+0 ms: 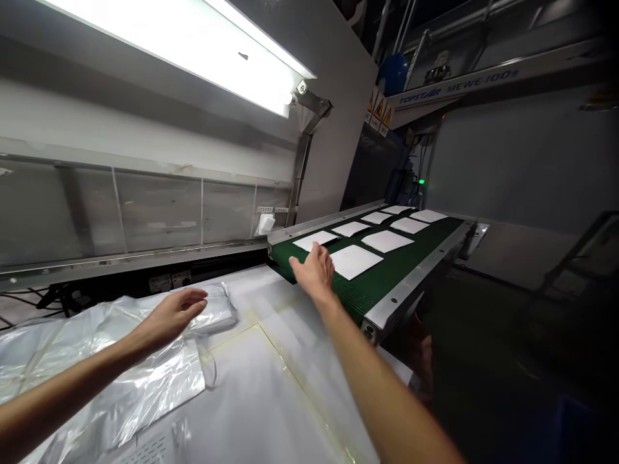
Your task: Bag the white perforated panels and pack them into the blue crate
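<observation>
My right hand reaches out over the near end of a green conveyor belt, fingers spread, holding nothing. It sits between two white flat squares: one just beyond the fingertips, another to its right. My left hand hovers open, palm down, over a clear plastic bag holding white pieces on the white table.
Several more white squares lie in two rows further up the belt. Crumpled clear plastic bags cover the table's left part. A lit lamp hangs above. The belt's metal rail borders a dark floor at right.
</observation>
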The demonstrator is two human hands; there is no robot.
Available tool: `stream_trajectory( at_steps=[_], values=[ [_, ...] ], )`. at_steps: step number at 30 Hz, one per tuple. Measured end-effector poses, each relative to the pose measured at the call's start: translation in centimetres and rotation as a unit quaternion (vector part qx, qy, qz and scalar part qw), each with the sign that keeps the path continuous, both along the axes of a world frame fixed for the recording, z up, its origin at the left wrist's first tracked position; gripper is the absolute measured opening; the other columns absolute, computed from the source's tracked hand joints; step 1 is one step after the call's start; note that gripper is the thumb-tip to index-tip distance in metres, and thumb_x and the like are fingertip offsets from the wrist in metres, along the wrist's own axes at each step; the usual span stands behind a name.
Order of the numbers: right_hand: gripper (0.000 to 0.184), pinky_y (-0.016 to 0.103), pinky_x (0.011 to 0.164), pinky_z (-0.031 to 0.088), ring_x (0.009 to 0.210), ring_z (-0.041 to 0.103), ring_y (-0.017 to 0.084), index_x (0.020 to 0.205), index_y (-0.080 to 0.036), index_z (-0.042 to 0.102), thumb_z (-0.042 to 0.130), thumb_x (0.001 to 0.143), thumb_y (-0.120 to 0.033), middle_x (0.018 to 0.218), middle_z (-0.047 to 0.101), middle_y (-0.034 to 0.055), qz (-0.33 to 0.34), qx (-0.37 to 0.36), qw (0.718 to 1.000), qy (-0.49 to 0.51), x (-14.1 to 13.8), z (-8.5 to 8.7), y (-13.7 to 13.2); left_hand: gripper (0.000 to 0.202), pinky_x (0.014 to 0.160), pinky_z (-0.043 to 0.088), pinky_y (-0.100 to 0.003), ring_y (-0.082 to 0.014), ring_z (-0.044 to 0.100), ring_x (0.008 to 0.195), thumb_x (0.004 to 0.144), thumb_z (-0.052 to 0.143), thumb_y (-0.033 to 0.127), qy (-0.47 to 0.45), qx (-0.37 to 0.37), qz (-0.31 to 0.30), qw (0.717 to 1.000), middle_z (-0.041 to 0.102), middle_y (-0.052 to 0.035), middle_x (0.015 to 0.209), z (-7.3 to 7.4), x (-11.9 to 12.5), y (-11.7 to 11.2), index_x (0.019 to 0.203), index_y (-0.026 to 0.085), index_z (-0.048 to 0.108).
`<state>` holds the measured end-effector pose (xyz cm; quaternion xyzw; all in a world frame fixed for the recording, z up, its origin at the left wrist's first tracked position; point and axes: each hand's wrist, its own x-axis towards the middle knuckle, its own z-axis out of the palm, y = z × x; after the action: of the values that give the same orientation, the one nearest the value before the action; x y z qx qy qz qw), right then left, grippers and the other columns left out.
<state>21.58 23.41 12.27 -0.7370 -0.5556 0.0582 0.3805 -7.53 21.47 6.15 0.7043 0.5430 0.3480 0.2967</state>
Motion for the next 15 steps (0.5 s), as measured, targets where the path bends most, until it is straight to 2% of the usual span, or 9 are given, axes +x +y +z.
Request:
stream_trajectory(
  at_steps=[1,3,6,8,11,13,15],
  values=[
    [0.07,0.052,0.109,0.013,0.135,0.015,0.034,0.139,-0.016,0.026,0.057,0.082,-0.04,0.148,0.021,0.0143,-0.036,-0.016,0.999,-0.021,1.6,0.7,1.9,0.045,0.089,0.049,-0.034,-0.0243,0.063,0.1,0.082,0.049,0.047,0.013,0.013,-0.026,0.999,0.066,-0.0136,0.108,0.0,1.3,0.9,0.107,0.012,0.058],
    [0.066,0.06,0.106,0.013,0.135,0.015,0.036,0.137,-0.02,0.031,0.059,0.082,-0.04,0.149,0.019,0.0119,-0.105,-0.065,0.991,-0.048,4.8,1.0,4.8,0.043,0.085,0.05,-0.033,-0.0236,0.063,0.098,0.085,0.043,0.044,0.048,0.054,-0.061,0.995,0.066,-0.0142,0.106,0.1,4.2,3.0,0.109,0.011,0.056],
    [0.057,0.06,0.102,0.023,0.13,0.027,0.034,0.135,-0.023,0.036,0.056,0.084,-0.04,0.146,0.025,0.0096,-0.159,-0.148,0.973,-0.076,8.8,0.4,7.5,0.038,0.083,0.05,-0.031,-0.0221,0.063,0.097,0.087,0.041,0.04,0.092,0.123,-0.093,0.984,0.067,-0.0106,0.105,0.5,9.7,7.6,0.113,0.016,0.055],
    [0.05,0.057,0.1,0.031,0.125,0.037,0.032,0.131,-0.022,0.041,0.056,0.086,-0.038,0.141,0.034,0.0096,-0.155,-0.203,0.962,-0.099,10.8,0.4,8.8,0.036,0.086,0.047,-0.03,-0.0221,0.061,0.101,0.086,0.045,0.037,0.113,0.159,-0.107,0.975,0.065,-0.0095,0.109,1.0,14.2,11.3,0.115,0.017,0.053],
    [0.039,0.052,0.094,0.04,0.115,0.049,0.027,0.121,-0.019,0.05,0.056,0.086,-0.034,0.129,0.048,0.0089,-0.118,-0.271,0.946,-0.135,13.2,1.2,10.3,0.04,0.092,0.043,-0.035,-0.0242,0.056,0.109,0.085,0.049,0.037,0.141,0.198,-0.121,0.962,0.061,-0.0107,0.117,1.7,21.4,16.6,0.119,0.017,0.051],
    [0.036,0.049,0.091,0.043,0.11,0.053,0.025,0.119,-0.018,0.052,0.056,0.086,-0.034,0.124,0.052,0.0085,-0.1,-0.296,0.937,-0.158,14.2,1.9,10.5,0.046,0.098,0.038,-0.041,-0.0263,0.048,0.118,0.084,0.054,0.04,0.149,0.219,-0.128,0.956,0.053,-0.0113,0.127,2.0,25.7,19.1,0.124,0.017,0.048],
    [0.037,0.048,0.089,0.045,0.106,0.055,0.024,0.119,-0.018,0.051,0.055,0.087,-0.035,0.122,0.053,0.0085,-0.097,-0.301,0.932,-0.176,14.8,2.3,10.1,0.052,0.102,0.031,-0.05,-0.0284,0.039,0.125,0.083,0.056,0.043,0.148,0.231,-0.121,0.954,0.043,-0.0111,0.136,2.0,29.1,20.7,0.128,0.018,0.044]
  ],
)
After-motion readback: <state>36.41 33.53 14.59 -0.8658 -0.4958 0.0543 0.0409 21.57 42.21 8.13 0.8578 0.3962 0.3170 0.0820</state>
